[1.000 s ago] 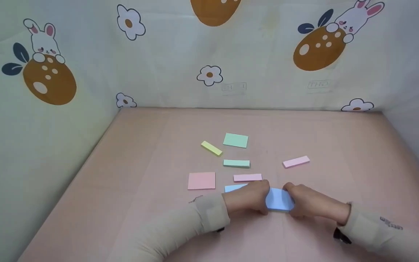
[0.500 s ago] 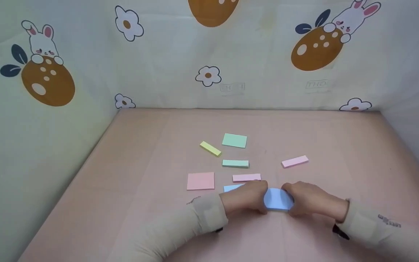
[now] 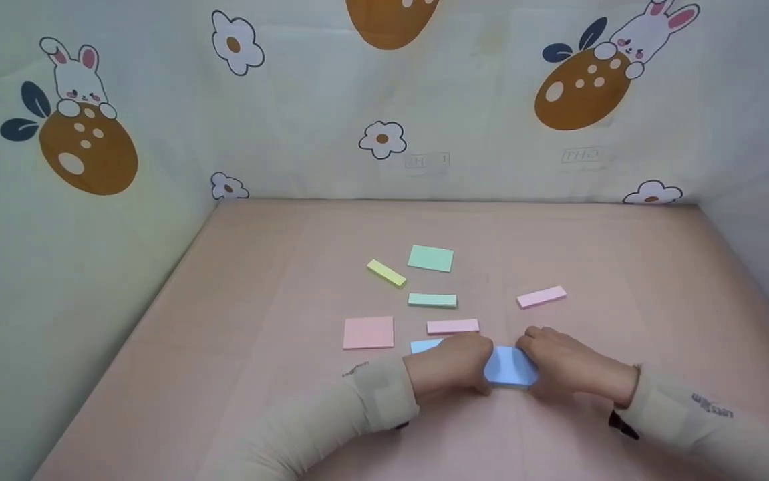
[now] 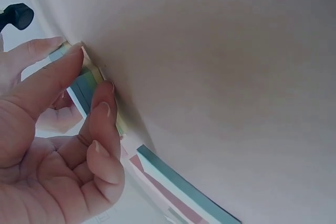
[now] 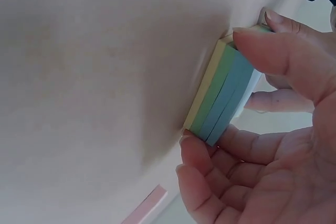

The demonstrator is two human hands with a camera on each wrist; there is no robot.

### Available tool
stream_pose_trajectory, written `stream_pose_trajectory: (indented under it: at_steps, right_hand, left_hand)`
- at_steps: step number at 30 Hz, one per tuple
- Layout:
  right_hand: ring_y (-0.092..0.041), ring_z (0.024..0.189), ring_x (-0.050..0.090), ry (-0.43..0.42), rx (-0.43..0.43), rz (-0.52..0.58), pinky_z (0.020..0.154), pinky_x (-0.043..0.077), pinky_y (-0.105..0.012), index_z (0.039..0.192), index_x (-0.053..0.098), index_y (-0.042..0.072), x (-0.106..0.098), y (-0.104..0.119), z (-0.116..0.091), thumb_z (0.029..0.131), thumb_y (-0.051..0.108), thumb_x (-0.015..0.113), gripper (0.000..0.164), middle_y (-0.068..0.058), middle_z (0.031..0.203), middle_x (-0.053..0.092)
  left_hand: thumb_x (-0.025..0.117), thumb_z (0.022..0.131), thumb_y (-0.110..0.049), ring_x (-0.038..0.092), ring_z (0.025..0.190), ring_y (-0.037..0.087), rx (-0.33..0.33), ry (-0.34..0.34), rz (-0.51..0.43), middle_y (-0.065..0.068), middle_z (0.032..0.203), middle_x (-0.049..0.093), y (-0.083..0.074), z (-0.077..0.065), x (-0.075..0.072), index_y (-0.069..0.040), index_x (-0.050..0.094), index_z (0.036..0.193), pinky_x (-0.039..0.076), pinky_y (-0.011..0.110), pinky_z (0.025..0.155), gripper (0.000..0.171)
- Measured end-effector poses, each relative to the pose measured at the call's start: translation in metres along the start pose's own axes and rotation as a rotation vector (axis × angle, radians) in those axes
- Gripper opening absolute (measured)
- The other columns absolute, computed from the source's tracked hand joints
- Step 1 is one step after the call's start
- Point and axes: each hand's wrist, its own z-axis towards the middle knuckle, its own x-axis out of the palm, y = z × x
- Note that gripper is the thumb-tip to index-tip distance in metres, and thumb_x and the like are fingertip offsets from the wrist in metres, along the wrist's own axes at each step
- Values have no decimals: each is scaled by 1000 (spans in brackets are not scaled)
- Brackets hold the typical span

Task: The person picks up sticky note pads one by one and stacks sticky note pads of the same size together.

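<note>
A stack of sticky note pads (image 3: 510, 366) sits near the front of the table with a blue pad on top. Its layers (image 5: 218, 95) run yellow, green, then blue in the right wrist view. My left hand (image 3: 456, 362) grips the stack's left side, thumb and fingers on its edges. On the opposite side my right hand (image 3: 574, 364) holds it the same way, thumb (image 5: 273, 51) along one edge. Another blue pad (image 3: 426, 345) lies just behind the left hand, which partly covers it.
Behind the hands lie a square pink pad (image 3: 369, 333), a narrow pink pad (image 3: 452, 327), a narrow green pad (image 3: 432, 300), a yellow strip pad (image 3: 386, 273) and a larger green pad (image 3: 430, 258). Another narrow pink pad (image 3: 541, 297) is farther right. Patterned cloth walls enclose the table.
The right hand's fingers have shifted slightly along the far edge of the stack. Both hands keep hold of the stack, and the loose pads stay put.
</note>
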Motion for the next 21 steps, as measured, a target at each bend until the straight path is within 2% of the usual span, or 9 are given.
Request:
stream_pose_trajectory:
  at_steps: [7, 11, 15, 21]
  right_hand:
    - [-20, 76, 50, 12, 11, 15, 73, 45, -42, 98, 59, -7, -1, 1, 0, 61, 4, 77, 42, -8, 84, 53]
    - [-20, 76, 50, 16, 17, 31, 73, 46, -43, 98, 59, -8, -1, 1, 1, 61, 2, 77, 42, -8, 84, 52]
    - [-19, 76, 49, 11, 9, 52, 72, 46, -42, 98, 58, -8, 0, 0, 1, 61, 2, 76, 42, -8, 84, 51]
    - [-15, 70, 48, -11, -53, 46, 66, 45, -35, 93, 58, -6, 2, -3, 1, 58, 0, 74, 38, -5, 80, 49]
  left_hand:
    - [79, 70, -28, 51, 75, 10, -52, 20, -119, -4, 88, 56, 2, -1, -1, -13, 52, 111, 45, 22, 71, 51]
    - [78, 71, -27, 51, 75, 11, -68, 16, -153, -3, 87, 54, 2, 1, -1, -14, 50, 110, 44, 23, 70, 49]
    - [78, 71, -24, 50, 73, 11, -68, 10, -147, -3, 85, 53, 2, 2, 0, -13, 52, 108, 44, 22, 69, 46]
    - [75, 71, -18, 46, 64, 12, -10, -12, -83, -2, 75, 50, 3, 2, 1, -10, 54, 97, 39, 21, 57, 34]
